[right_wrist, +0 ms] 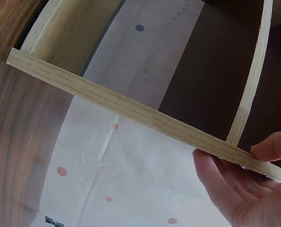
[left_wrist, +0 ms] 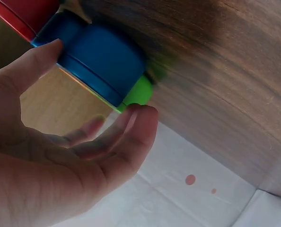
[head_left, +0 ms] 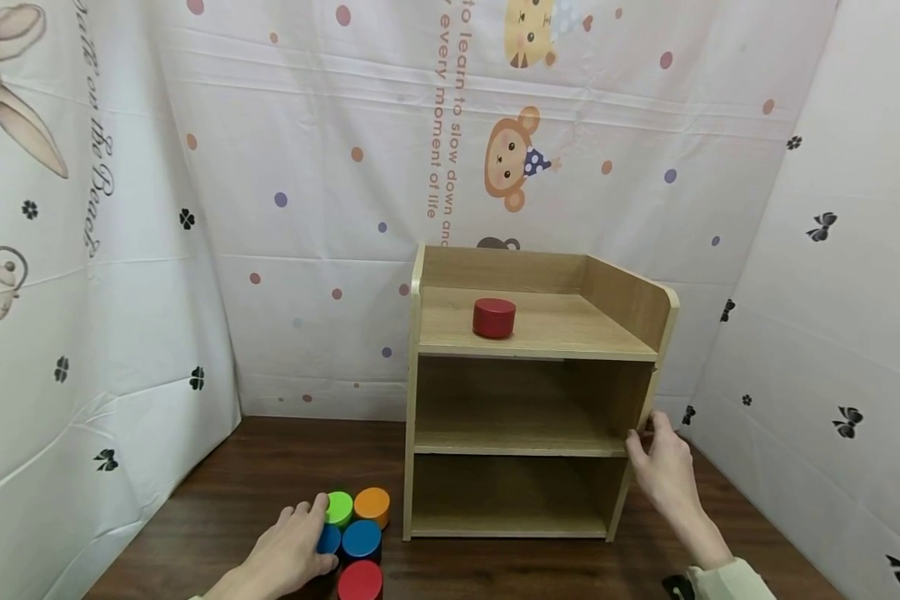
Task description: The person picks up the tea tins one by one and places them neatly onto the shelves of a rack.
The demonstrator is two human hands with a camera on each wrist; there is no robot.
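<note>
My left hand (head_left: 286,551) is at the left of a group of round lidded tins, its thumb and fingers spread about a blue tin (left_wrist: 102,64). In the left wrist view the thumb tip is right at one edge of that tin, and the fingertips reach a green tin (left_wrist: 138,91). Beside it stand a second blue tin (head_left: 362,539), an orange tin (head_left: 372,505) and a red tin (head_left: 360,581). With my right hand (head_left: 665,467) I grip the right side panel of a wooden shelf (head_left: 525,447), thumb on the inner side, fingers outside (right_wrist: 214,177).
Another red tin (head_left: 493,318) sits on the shelf's top board. The shelf stands on a dark wooden table (head_left: 307,454). Printed white cloth (head_left: 330,333) hangs behind and on both sides.
</note>
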